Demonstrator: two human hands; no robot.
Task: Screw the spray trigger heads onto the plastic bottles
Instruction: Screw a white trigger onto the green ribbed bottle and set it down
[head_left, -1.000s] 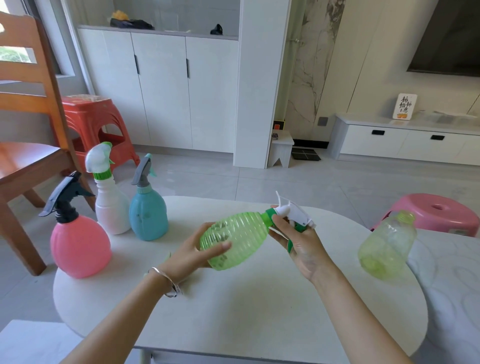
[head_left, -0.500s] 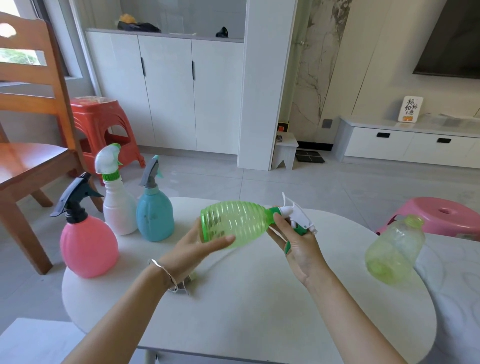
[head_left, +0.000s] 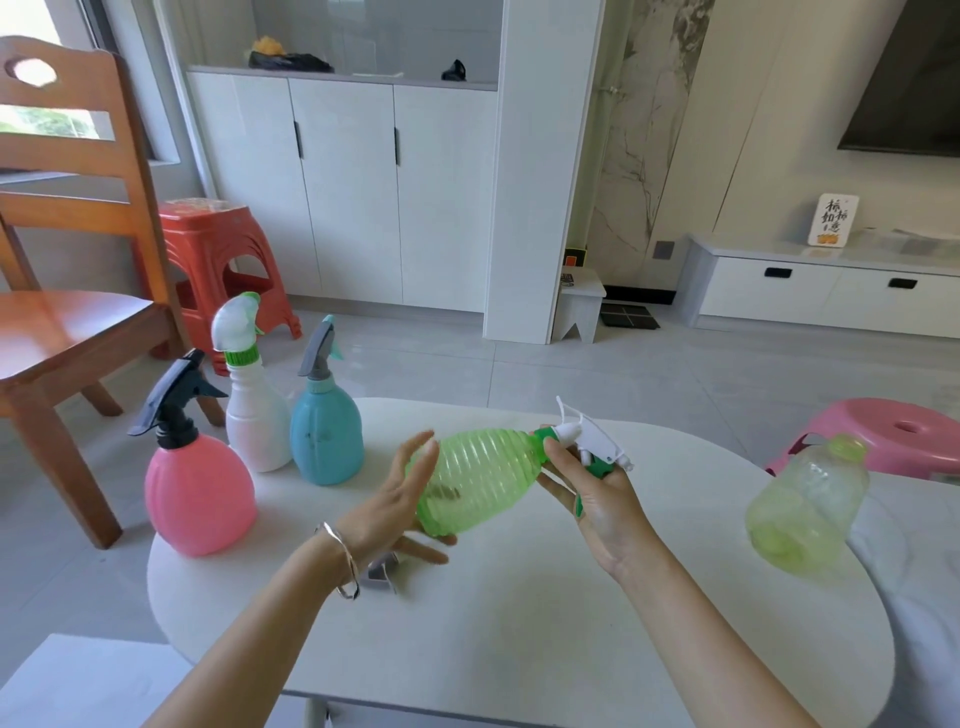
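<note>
My right hand (head_left: 605, 506) grips the white-and-green trigger head (head_left: 589, 441) at the neck of the green ribbed bottle (head_left: 475, 480), held sideways above the desk (head_left: 519, 649). My left hand (head_left: 397, 506) lies spread wide against the bottle's base.

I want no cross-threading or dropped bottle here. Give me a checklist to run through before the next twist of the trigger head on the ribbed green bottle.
1. Right hand gripping white-and-green spray trigger head: ok.
2. Left hand firmly holding ribbed translucent green plastic bottle: not ok, fingers spread open.
3. Head at bottle neck: ok.
4. Threads fully seated: cannot tell.
5. Bottle above white oval table: ok.
</note>
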